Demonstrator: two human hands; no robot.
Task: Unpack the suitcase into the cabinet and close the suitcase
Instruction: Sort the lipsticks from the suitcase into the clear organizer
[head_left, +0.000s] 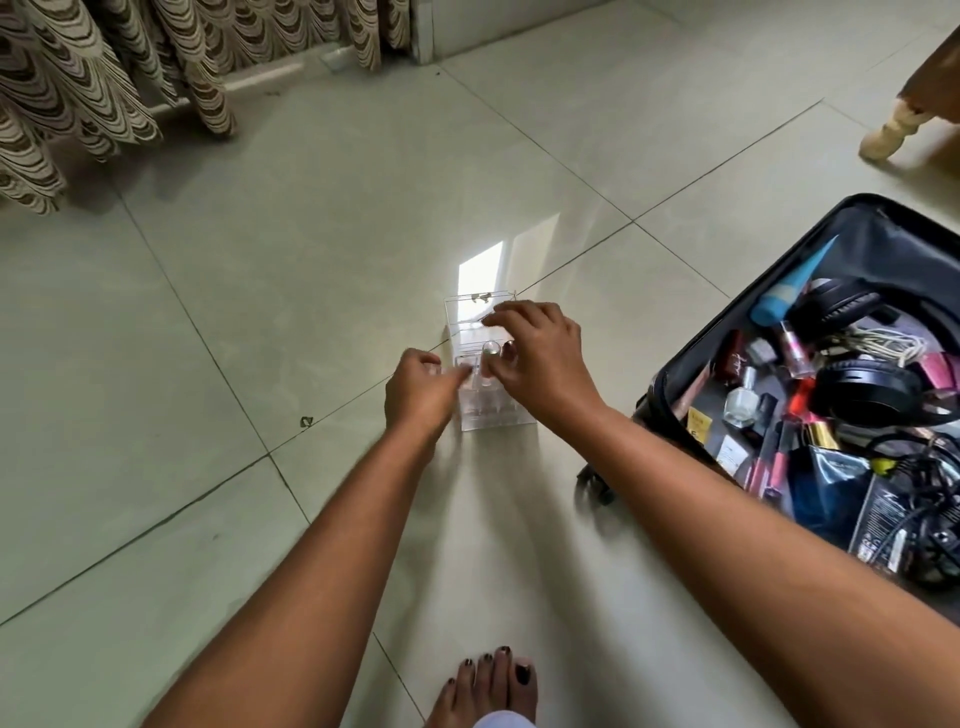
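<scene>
Suitcase (675, 384): your view cuts it at the right edge.
Clear organiser (493, 415): your hands cover its middle; contents too faint to tell.
Left hand (418, 389): your fingertips are hidden; grip unclear.
Foot (485, 691): cropped below.

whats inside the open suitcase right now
The suitcase holds black headphones, a blue tube, a clear bottle, lipsticks, packets and cables. Whatever lies beneath this pile is covered.

Clear acrylic cabinet (488, 410) stands on the floor left of open, cluttered black suitcase (852, 395).
</scene>
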